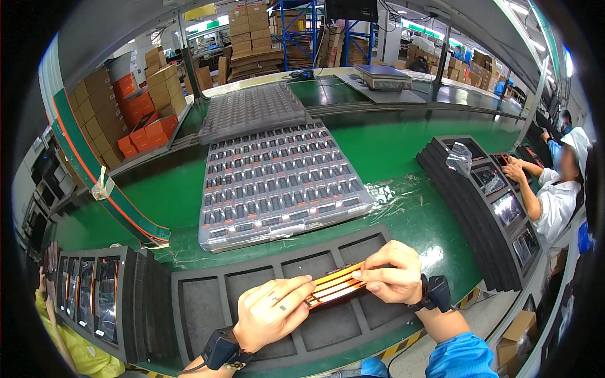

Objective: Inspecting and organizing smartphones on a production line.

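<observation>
A slim orange-edged piece sits up in the air over a black foam tray, its left end clamped in the person's left hand, its right end pinched in the right hand. Beyond the tray, I see a clear plastic tray of small dark parts; to the right, stacked foam trays and a co-worker in white.

Bright orange on that slotted frame, pale glints streaking its bars! Bench is a deep green, foam tray all charcoal, blister tray a translucent grey, patterned in neat rows of black flecked with orange. Yellow-and-black stripes on the edge tape, a vivid blue sleeve, a co-worker's white top, orange boxes.
</observation>
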Demonstrator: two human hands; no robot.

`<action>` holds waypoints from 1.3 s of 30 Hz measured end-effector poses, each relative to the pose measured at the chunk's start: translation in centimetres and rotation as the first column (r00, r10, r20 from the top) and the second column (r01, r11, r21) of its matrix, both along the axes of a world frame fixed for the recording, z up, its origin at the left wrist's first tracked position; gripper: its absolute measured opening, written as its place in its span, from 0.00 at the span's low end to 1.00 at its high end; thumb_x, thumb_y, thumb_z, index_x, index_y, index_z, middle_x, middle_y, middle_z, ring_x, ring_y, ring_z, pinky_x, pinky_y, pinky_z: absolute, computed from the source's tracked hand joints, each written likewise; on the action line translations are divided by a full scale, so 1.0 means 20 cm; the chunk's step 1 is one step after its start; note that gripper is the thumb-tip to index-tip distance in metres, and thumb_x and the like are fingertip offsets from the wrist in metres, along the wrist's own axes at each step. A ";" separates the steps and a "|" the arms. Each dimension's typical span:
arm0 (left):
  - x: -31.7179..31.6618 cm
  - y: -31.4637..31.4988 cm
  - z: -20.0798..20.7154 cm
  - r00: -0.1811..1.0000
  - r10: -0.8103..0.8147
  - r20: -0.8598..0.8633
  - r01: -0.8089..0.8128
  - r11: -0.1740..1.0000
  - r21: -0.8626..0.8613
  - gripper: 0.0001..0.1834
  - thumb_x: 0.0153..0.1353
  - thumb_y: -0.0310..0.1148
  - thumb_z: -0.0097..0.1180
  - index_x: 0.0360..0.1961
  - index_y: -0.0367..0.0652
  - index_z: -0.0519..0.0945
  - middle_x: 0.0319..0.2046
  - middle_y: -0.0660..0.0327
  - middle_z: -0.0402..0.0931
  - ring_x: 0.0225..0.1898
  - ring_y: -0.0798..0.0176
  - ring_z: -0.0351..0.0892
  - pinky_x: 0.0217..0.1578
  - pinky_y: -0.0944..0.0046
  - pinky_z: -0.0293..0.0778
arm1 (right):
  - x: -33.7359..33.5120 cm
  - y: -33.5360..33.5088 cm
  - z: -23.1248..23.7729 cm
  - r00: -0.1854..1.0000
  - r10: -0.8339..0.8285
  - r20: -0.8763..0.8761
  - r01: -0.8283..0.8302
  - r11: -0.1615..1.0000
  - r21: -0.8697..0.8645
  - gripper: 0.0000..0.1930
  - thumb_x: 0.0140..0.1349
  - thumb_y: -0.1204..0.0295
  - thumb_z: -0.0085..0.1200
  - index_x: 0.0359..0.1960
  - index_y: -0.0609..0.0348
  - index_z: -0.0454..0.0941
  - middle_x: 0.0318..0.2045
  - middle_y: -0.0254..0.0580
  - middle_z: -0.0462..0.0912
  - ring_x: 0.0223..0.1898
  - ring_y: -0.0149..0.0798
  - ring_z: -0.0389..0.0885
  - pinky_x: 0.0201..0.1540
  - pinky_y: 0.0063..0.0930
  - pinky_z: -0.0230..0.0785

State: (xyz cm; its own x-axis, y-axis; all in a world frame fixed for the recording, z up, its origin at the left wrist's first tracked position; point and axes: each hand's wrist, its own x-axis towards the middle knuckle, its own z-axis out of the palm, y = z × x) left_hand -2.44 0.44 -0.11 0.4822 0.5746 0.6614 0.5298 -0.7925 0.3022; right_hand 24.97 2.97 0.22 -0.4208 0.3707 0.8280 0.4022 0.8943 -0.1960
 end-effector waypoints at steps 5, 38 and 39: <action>0.00 -0.01 0.00 1.000 0.002 -0.004 -0.002 1.000 0.007 0.19 0.45 0.21 0.63 0.42 0.42 0.86 0.42 0.59 0.87 0.38 0.59 0.88 0.39 0.64 0.83 | 0.00 -0.01 0.00 0.999 -0.003 0.046 -0.002 0.995 0.101 0.08 0.54 0.66 0.69 0.31 0.55 0.88 0.29 0.34 0.85 0.23 0.34 0.80 0.26 0.25 0.72; 0.00 0.01 -0.01 1.000 0.013 -0.004 -0.013 0.999 0.039 0.17 0.47 0.24 0.65 0.42 0.44 0.86 0.42 0.62 0.87 0.37 0.62 0.87 0.38 0.66 0.83 | -0.03 0.01 -0.06 0.997 0.036 -0.061 -0.040 0.997 -0.065 0.13 0.43 0.83 0.69 0.33 0.59 0.86 0.30 0.38 0.88 0.28 0.36 0.85 0.30 0.26 0.76; 0.00 0.01 0.00 1.000 0.010 0.013 -0.010 1.000 0.026 0.18 0.45 0.20 0.62 0.41 0.43 0.86 0.41 0.60 0.87 0.36 0.59 0.88 0.38 0.64 0.83 | -0.03 0.02 -0.06 0.997 0.036 -0.061 -0.040 0.997 -0.065 0.13 0.43 0.83 0.69 0.33 0.59 0.86 0.30 0.38 0.88 0.28 0.36 0.85 0.30 0.26 0.76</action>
